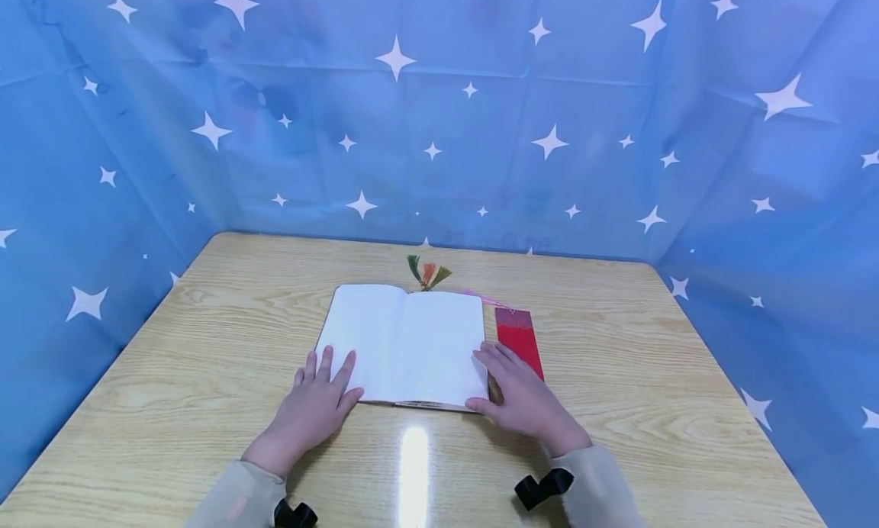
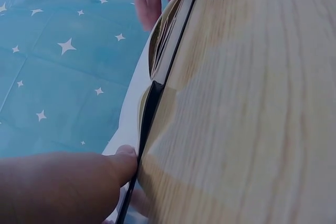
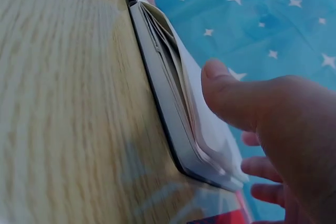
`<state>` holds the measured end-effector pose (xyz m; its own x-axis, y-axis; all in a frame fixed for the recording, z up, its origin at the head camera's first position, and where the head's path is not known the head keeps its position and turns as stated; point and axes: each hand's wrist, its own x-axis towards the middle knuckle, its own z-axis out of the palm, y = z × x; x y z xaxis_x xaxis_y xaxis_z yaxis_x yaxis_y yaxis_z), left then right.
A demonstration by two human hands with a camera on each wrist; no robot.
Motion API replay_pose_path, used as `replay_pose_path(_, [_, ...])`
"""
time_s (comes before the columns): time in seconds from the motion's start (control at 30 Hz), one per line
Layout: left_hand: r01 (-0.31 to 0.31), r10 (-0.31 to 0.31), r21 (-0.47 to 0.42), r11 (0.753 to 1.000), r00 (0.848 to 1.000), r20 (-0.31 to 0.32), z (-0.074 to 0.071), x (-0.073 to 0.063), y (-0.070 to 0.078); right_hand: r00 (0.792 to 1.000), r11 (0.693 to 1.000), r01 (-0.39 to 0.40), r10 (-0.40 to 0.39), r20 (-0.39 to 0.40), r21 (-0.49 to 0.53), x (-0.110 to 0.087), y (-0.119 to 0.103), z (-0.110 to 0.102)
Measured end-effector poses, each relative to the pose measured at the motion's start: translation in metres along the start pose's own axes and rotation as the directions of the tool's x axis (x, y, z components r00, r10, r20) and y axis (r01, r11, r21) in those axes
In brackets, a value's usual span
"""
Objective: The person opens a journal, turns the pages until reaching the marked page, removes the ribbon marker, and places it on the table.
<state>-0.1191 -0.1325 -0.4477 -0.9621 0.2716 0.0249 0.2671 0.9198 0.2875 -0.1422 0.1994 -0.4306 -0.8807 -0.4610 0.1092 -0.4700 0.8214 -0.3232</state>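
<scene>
An open notebook (image 1: pixel 439 352) with a dark cover lies on the wooden table, its pale pages facing up. My left hand (image 1: pixel 314 407) rests on the lower left corner of the left page, fingers spread; in the left wrist view its thumb (image 2: pixel 124 162) touches the page edge. At the right page's outer edge, my right hand (image 1: pixel 518 394) lies with thumb and fingers apart. In the right wrist view, that thumb (image 3: pixel 220 77) is over the raised page block (image 3: pixel 173 72), where gaps show between the leaves.
Green and orange tassels (image 1: pixel 429 273) stick out beyond the notebook's top edge. A red bookmark (image 1: pixel 519 337) with a pink cord (image 1: pixel 496 304) lies to the right, partly behind my right hand. A blue star-patterned curtain (image 1: pixel 439 116) hangs around the table (image 1: pixel 172 406).
</scene>
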Motion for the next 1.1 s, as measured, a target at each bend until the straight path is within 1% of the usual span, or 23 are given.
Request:
replay_pose_path(0.1, [0.002, -0.002, -0.005, 1.000, 1.000, -0.001, 0.000, 0.000, 0.000, 1.000, 1.000, 0.018, -0.018, -0.004, -0.004, 0.002, 0.000, 0.002])
replay_pose_path(0.3, [-0.004, 0.004, 0.000, 1.000, 1.000, -0.010, 0.000, -0.001, 0.001, 1.000, 1.000, 0.022, -0.022, 0.000, 0.010, 0.003, 0.001, 0.006])
replay_pose_path(0.47, [-0.008, 0.008, 0.013, 1.000, 1.000, -0.014, 0.000, -0.001, 0.001, 1.000, 0.999, 0.024, -0.023, 0.022, -0.028, 0.002, 0.003, 0.010])
replay_pose_path(0.6, [-0.007, 0.007, 0.011, 1.000, 1.000, -0.019, 0.001, -0.001, 0.000, 0.999, 0.999, 0.016, -0.014, 0.036, -0.037, 0.002, 0.005, 0.012])
replay_pose_path(0.8, [-0.009, 0.009, 0.005, 1.000, 0.999, -0.031, 0.004, -0.001, -0.002, 0.999, 0.999, 0.000, 0.001, 0.036, -0.036, 0.002, 0.005, 0.015])
replay_pose_path(1.1, [-0.029, 0.029, 0.014, 0.999, 0.999, -0.042, 0.003, -0.001, -0.001, 0.997, 0.997, -0.049, 0.053, 0.063, -0.067, 0.004, 0.000, 0.013])
